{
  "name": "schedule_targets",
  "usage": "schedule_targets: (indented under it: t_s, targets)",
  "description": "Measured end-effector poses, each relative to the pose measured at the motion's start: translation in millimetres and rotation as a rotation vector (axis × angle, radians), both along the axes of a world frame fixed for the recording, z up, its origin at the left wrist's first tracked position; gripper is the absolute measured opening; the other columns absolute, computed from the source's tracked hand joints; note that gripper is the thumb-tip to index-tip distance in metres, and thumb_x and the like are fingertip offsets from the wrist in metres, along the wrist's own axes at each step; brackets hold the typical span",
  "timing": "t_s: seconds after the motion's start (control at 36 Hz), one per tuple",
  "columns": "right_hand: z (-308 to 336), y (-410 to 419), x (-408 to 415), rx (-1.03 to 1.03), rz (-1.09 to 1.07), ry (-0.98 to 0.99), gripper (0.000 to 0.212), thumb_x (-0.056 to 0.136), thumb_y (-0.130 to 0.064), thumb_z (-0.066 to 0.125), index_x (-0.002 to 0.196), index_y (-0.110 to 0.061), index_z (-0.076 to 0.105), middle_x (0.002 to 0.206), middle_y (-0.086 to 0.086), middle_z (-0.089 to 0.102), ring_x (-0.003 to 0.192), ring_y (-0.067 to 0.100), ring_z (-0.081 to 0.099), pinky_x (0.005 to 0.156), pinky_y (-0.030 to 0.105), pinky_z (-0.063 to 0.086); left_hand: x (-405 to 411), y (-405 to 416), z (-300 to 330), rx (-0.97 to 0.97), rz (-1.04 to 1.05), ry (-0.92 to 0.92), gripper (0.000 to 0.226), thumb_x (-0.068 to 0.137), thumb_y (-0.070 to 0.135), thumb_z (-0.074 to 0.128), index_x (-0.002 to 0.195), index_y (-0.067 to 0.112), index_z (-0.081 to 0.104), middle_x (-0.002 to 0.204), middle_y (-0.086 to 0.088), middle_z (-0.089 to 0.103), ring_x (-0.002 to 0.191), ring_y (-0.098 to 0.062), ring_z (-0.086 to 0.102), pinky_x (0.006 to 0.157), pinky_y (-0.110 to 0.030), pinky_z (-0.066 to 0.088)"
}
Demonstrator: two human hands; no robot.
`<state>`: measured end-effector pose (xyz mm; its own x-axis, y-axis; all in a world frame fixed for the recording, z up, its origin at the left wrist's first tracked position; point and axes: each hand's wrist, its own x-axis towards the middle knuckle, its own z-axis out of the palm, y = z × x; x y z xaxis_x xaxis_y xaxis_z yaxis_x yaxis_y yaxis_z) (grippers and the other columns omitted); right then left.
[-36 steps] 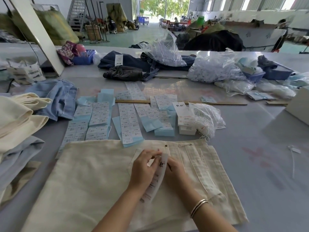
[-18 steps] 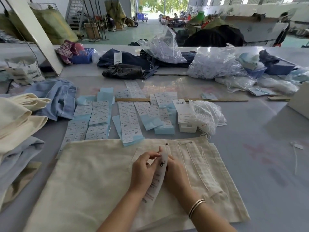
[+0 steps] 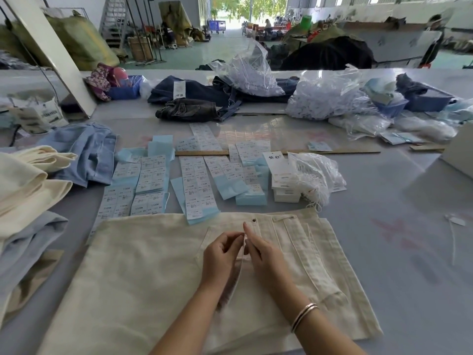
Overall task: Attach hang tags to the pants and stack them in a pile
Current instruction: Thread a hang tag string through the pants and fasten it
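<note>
Hang tag [image 3: 239, 254]: edge-on, pinched between both hands.
Left hand [image 3: 221, 254]: fingers curled, gripping tag.
Right hand [image 3: 266, 257]: likewise pinching tag.
Pants [image 3: 143, 265]: flat beneath both hands.

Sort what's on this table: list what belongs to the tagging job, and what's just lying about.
In the job: cream pants under both hands; hang tag pinched by left hand and right hand; tag stack; sticker sheets; pile of done pants.

Lying about: dark jeans; plastic bags; blue baskets; wooden ruler.

Wooden ruler [image 3: 332, 151] w/ blue baskets [image 3: 125, 91] beyond
</note>
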<state>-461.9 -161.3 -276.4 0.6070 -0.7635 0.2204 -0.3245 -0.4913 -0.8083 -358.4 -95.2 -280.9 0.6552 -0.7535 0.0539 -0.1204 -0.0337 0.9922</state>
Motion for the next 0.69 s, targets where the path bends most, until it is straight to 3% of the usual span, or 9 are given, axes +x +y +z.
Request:
schedule_targets:
  t_s: [0.06, 0.17, 0.22, 0.31, 0.39, 0.44, 0.5, 0.58, 0.69]
  targets:
    - [-1.7, -2.0, -1.3, 0.028, 0.004, -0.031, 0.051, 0.097, -0.008, 0.049, 0.136, -0.039, 0.037, 0.080, -0.025, 0.059, 0.080, -0.015, 0.057, 0.079, 0.008, 0.041, -0.7, 0.4, -0.7, 0.027, -0.047, -0.012, 0.013, 0.093, 0.025, 0.061, 0.087, 0.026, 0.073, 0.078, 0.006, 0.072, 0.077, -0.007, 0.067, 0.073, -0.019, 0.050]
    - [1.3, -2.4, -0.8, 0.080, 0.008, -0.060, 0.049, 0.099, -0.011, 0.047, 0.139, -0.036, 0.035, 0.077, -0.018, 0.063, 0.083, -0.004, 0.061, 0.084, 0.012, 0.042, -0.7, 3.8, 5.7, 0.018, -0.122, -0.014, 0.025, 0.098, 0.030, 0.053, 0.083, 0.023, 0.071, 0.078, 0.005, 0.070, 0.077, -0.005, 0.063, 0.072, -0.017, 0.045]
    - [2.8, -3.2, -0.7, 0.155, -0.009, -0.103, 0.042, 0.099, -0.014, 0.046, 0.134, -0.031, 0.032, 0.079, -0.009, 0.068, 0.088, 0.004, 0.064, 0.086, 0.014, 0.041, 0.7, 9.1, 14.2, -0.012, -0.211, 0.051, 0.037, 0.096, 0.050, 0.047, 0.093, 0.023, 0.072, 0.087, 0.004, 0.071, 0.085, -0.005, 0.065, 0.077, -0.016, 0.045]
    - [4.0, -2.5, -1.9, 0.208, -0.039, -0.117, 0.029, 0.098, -0.014, 0.047, 0.119, -0.030, 0.034, 0.078, -0.009, 0.070, 0.088, -0.001, 0.062, 0.081, 0.012, 0.039, 6.4, 15.1, 22.0, -0.003, -0.325, 0.122, 0.060, 0.078, 0.072, 0.053, 0.112, 0.023, 0.064, 0.096, 0.008, 0.072, 0.094, -0.002, 0.065, 0.079, -0.010, 0.046]
    - [3.5, -1.4, -2.3, 0.247, -0.054, -0.138, 0.013, 0.098, -0.013, 0.048, 0.108, -0.019, 0.044, 0.085, -0.027, 0.067, 0.087, -0.010, 0.058, 0.078, 0.008, 0.038, 11.7, 15.8, 30.3, 0.039, -0.301, 0.069, 0.015, 0.094, 0.030, 0.056, 0.106, 0.024, 0.064, 0.095, 0.013, 0.072, 0.090, 0.000, 0.065, 0.074, -0.007, 0.045]
    - [3.4, -1.2, -1.3, 0.273, -0.059, -0.162, 0.006, 0.097, -0.013, 0.050, 0.095, -0.018, 0.050, 0.087, -0.019, 0.070, 0.075, -0.003, 0.058, 0.073, 0.019, 0.041, 12.8, 14.8, 32.6, 0.013, -0.264, 0.148, 0.023, 0.098, 0.008, 0.045, 0.104, 0.017, 0.066, 0.093, 0.009, 0.074, 0.089, -0.002, 0.066, 0.073, -0.008, 0.046]
    - [3.6, -0.8, -0.3, 0.312, -0.073, -0.201, 0.015, 0.097, -0.012, 0.051, 0.086, -0.021, 0.049, 0.086, -0.003, 0.073, 0.057, 0.000, 0.052, 0.061, 0.027, 0.039, 11.8, 13.6, 31.8, 0.007, -0.272, 0.193, 0.028, 0.099, 0.004, 0.039, 0.106, 0.014, 0.064, 0.096, 0.008, 0.074, 0.092, -0.001, 0.067, 0.075, -0.009, 0.047]
    - [2.9, -0.7, -0.9, 0.326, -0.123, -0.250, 0.017, 0.094, -0.009, 0.056, 0.081, -0.020, 0.054, 0.080, 0.003, 0.072, 0.050, -0.001, 0.051, 0.057, 0.023, 0.037, 8.7, 12.1, 27.1, -0.008, -0.312, 0.153, 0.031, 0.099, 0.002, 0.037, 0.102, 0.022, 0.060, 0.086, 0.026, 0.072, 0.087, 0.014, 0.063, 0.071, -0.001, 0.043]
    - [3.0, -1.5, -1.4, 0.322, -0.178, -0.269, 0.014, 0.089, -0.011, 0.065, 0.077, -0.018, 0.062, 0.071, 0.001, 0.069, 0.054, 0.000, 0.054, 0.057, 0.024, 0.041, 4.0, 13.8, 26.4, 0.009, -0.284, 0.183, 0.025, 0.099, 0.008, 0.044, 0.103, 0.017, 0.067, 0.094, 0.009, 0.074, 0.089, 0.001, 0.067, 0.072, -0.008, 0.046]
